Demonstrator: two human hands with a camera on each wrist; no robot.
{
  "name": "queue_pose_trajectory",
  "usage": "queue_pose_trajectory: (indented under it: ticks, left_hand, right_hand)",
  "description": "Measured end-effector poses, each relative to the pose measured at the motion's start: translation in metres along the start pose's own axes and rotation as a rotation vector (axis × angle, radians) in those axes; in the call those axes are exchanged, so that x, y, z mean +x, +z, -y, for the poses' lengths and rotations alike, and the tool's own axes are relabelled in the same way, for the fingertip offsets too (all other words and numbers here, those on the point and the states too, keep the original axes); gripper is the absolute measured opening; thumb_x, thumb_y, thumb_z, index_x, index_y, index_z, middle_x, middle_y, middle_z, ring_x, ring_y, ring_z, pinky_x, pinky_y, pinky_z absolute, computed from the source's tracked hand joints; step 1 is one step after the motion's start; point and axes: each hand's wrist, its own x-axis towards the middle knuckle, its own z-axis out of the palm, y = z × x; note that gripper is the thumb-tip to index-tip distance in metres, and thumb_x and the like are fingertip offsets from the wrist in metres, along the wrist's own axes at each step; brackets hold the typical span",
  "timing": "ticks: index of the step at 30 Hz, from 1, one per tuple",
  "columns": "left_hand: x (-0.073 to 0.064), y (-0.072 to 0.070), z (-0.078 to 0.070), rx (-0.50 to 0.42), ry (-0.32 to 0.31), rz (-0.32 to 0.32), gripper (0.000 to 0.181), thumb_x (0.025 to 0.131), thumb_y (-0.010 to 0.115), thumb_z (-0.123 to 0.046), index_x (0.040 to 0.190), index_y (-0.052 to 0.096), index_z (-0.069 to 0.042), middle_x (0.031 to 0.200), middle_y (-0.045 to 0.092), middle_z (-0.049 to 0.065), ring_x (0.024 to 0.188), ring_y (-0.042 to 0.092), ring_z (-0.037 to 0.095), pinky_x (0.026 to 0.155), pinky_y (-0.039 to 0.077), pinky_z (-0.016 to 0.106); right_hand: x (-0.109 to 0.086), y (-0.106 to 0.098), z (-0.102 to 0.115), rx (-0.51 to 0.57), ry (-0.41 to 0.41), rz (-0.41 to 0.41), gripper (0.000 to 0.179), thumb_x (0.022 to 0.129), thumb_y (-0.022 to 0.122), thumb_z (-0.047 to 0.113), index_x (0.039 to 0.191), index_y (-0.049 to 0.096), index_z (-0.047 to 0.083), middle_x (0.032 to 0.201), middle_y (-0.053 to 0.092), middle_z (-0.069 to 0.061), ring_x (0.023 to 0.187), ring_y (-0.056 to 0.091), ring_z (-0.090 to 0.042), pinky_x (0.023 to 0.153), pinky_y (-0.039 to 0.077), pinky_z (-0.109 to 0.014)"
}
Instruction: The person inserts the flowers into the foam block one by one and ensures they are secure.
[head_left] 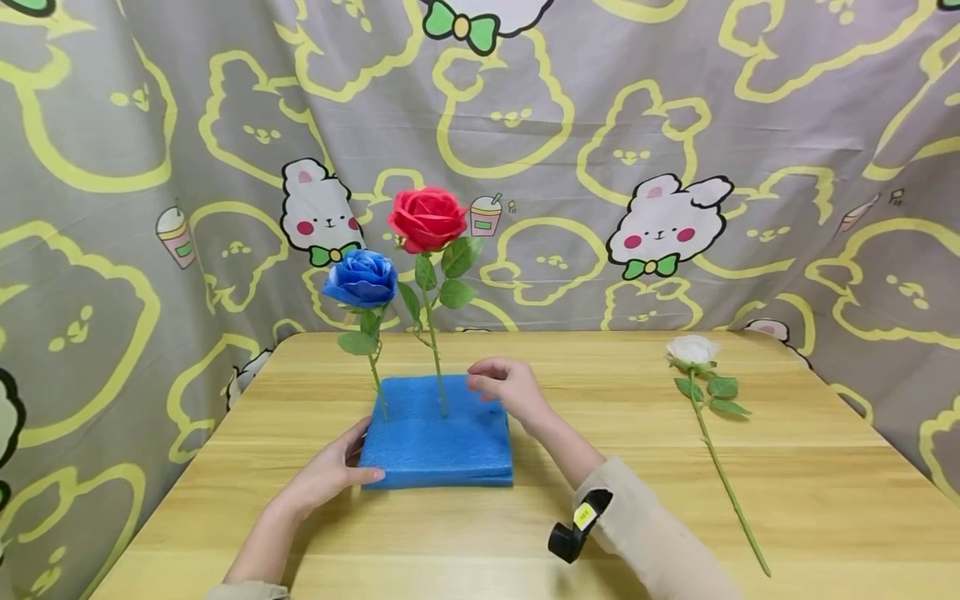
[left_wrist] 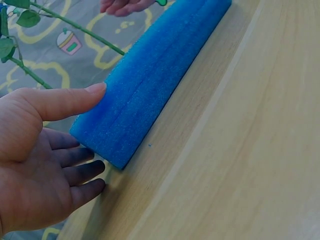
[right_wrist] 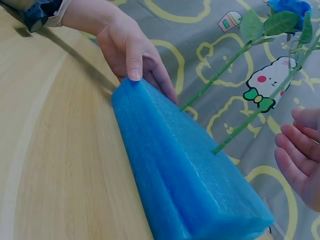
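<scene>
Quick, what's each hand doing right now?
Left hand: holding the blue foam block at its corner.
Right hand: open, holding nothing.

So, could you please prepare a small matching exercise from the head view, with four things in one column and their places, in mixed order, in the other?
1. red rose
2. blue rose
3. white rose
4. left hand

A. lying on the table
B. touching the blue block at its near left corner
C. standing in the block, the left stem
D. standing in the block, the right stem

Pairs: 1-D; 2-C; 3-A; 4-B
</scene>
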Motion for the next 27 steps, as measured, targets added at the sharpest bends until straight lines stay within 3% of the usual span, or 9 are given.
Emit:
queue_pose_trajectory:
  ticks: [11, 27]
  left_hand:
    - [-0.002, -0.001, -0.002, 0.017, -0.004, -0.007, 0.093, 0.079, 0.073, -0.017, 0.145, 0.012, 0.006, 0.147, 0.017, 0.03, 0.133, 0.021, 0.045, 0.106, 0.019, 0.054]
    - [-0.001, -0.001, -0.003, 0.017, -0.003, 0.006, 0.094, 0.079, 0.073, -0.018, 0.145, 0.011, 0.007, 0.147, 0.016, 0.031, 0.133, 0.02, 0.045, 0.106, 0.019, 0.055]
  right_hand:
    - [-0.02, -0.036, 0.007, -0.008, 0.011, -0.034, 0.032, 0.089, 0.062, 0.012, 0.107, 0.059, -0.014, 0.09, 0.068, -0.016, 0.081, 0.066, -0.022, 0.073, 0.054, -0.037]
    - [-0.067, -0.105, 0.004, -0.183, 0.049, -0.092, 0.04, 0.092, 0.06, 0.023, 0.117, 0.056, -0.008, 0.105, 0.064, -0.021, 0.087, 0.064, -0.018, 0.073, 0.053, -0.029]
